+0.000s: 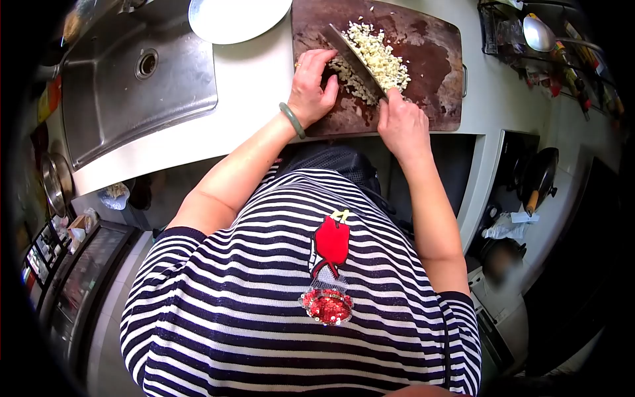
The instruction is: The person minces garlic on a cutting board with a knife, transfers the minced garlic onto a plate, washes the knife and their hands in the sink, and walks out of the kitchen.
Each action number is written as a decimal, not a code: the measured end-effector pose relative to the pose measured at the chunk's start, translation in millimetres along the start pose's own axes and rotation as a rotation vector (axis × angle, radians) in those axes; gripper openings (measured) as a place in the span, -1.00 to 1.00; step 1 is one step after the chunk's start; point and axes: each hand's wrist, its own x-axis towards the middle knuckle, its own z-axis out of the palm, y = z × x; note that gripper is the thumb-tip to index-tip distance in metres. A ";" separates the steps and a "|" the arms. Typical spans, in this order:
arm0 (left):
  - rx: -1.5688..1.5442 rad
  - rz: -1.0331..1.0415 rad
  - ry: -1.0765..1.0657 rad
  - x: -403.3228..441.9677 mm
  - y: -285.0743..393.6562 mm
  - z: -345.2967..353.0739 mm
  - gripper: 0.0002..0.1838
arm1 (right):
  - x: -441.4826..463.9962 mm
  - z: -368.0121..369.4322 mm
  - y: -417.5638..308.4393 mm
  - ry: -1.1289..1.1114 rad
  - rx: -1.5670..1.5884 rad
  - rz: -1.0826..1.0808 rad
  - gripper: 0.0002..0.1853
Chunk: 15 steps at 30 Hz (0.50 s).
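Note:
My right hand (pixel 404 126) is closed round the handle end of a kitchen knife (pixel 356 61), whose wide blade slants across a dark wooden cutting board (pixel 433 73). Finely chopped pale bits, looking like garlic (pixel 380 56), form a heap along the blade's right side, and more lie to its left. My left hand (pixel 309 86), with a green bangle (pixel 292 120) on the wrist, rests at the board's left edge. Its fingers reach toward the blade and the thumb stands apart, with nothing visible in the hand. The handle is mostly hidden by my right hand.
A white plate (pixel 238 20) stands left of the board on the pale counter (pixel 248 79). Farther left is a steel sink (pixel 119 99). A black rack with a ladle (pixel 539 33) is at the upper right; a dark pan (pixel 544 175) hangs below it.

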 end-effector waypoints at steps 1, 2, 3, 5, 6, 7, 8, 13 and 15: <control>-0.015 -0.003 -0.011 -0.2 0.2 -1.0 -0.53 | -0.2 -2.1 0.1 0.000 0.002 -0.001 -0.84; -0.012 -0.002 -0.011 0.1 0.3 -1.7 -0.53 | 0.1 -7.0 1.4 0.015 0.003 -0.007 -0.83; -0.014 0.002 -0.009 1.0 0.1 -1.6 -0.53 | 1.9 -12.2 2.5 0.032 0.003 -0.014 -0.82; -0.015 -0.002 -0.009 -0.4 0.5 -1.5 -0.53 | 5.7 -15.9 9.6 0.075 0.002 0.043 -0.82; -0.013 0.004 -0.012 -0.2 -0.2 -1.3 -0.54 | 9.8 -14.8 15.1 0.079 0.004 0.060 -0.81; -0.011 0.011 -0.017 0.4 -0.1 -1.5 -0.54 | 14.7 -12.8 20.7 0.085 0.006 0.078 -0.81; 0.009 0.022 -0.019 1.0 0.8 -2.2 -0.55 | 18.5 -5.4 28.0 0.069 -0.021 0.080 -0.79; -0.020 0.037 -0.019 -0.6 3.7 -5.3 -0.59 | 19.3 -11.7 28.6 0.037 -0.018 0.081 -0.79; -0.098 0.109 -0.168 -2.1 7.7 -11.6 -0.64 | 15.9 -14.4 24.9 0.079 0.038 0.082 -0.79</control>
